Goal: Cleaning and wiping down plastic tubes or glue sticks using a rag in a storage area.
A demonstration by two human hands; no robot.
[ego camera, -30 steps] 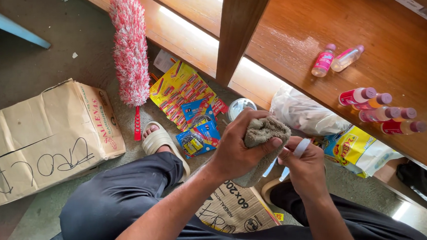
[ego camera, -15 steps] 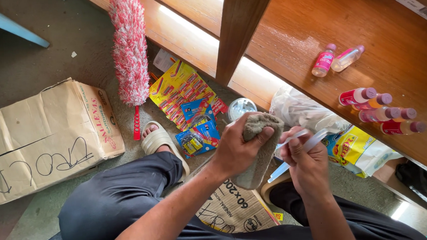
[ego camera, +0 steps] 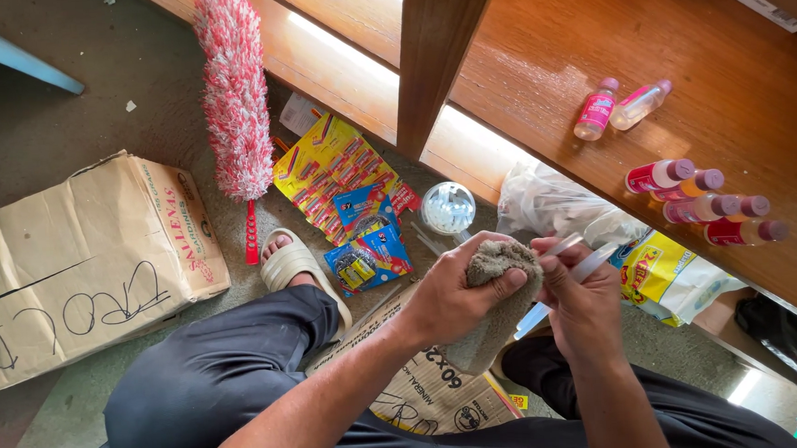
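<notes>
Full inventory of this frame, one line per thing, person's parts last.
grey cloth: 1, grey, in left hand.
thin pens: several, white and blue, in right hand; count unclear.
small bottles: about seven, pink or red with purple caps, lying on wooden shelf.
duster: 1, pink and white, red handle, on floor.
cardboard box: 1, brown, flattened, floor left.
card packs: several, yellow and blue, on floor.
round clear container: 1, floor by shelf.
plastic bags: white and yellow, under shelf.
sandal: 1, beige, on foot.
left hand: grips cloth.
right hand: grips pens.
</notes>
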